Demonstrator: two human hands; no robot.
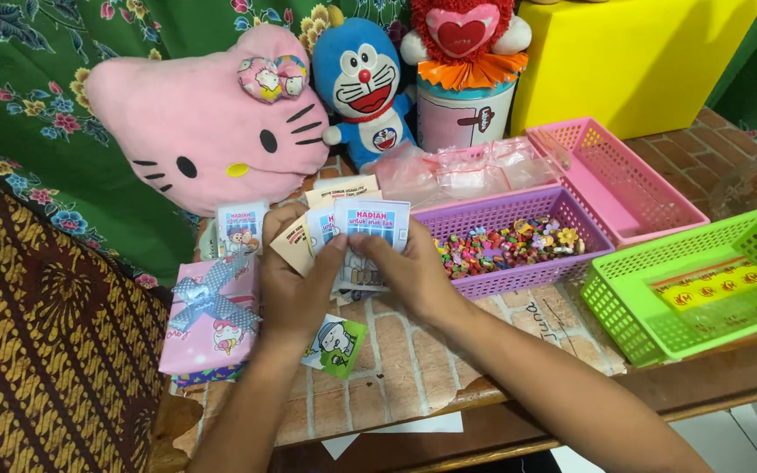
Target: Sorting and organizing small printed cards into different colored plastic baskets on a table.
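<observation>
My left hand [295,280] and my right hand [405,267] together hold a fan of small printed paper cards [370,223] above the brick-patterned table cover [405,350]. The left thumb presses on the front card; the right fingers pinch its right edge. More cards stick out behind the left hand [243,226]. A green cartoon card [336,344] lies on the table just below my left wrist.
A pink gift box with a silver bow [210,320] sits at left. A purple basket of small colourful pieces [519,241], a pink basket [615,175] and a green basket [703,285] stand at right. Plush toys [212,123] and a yellow box [633,57] line the back.
</observation>
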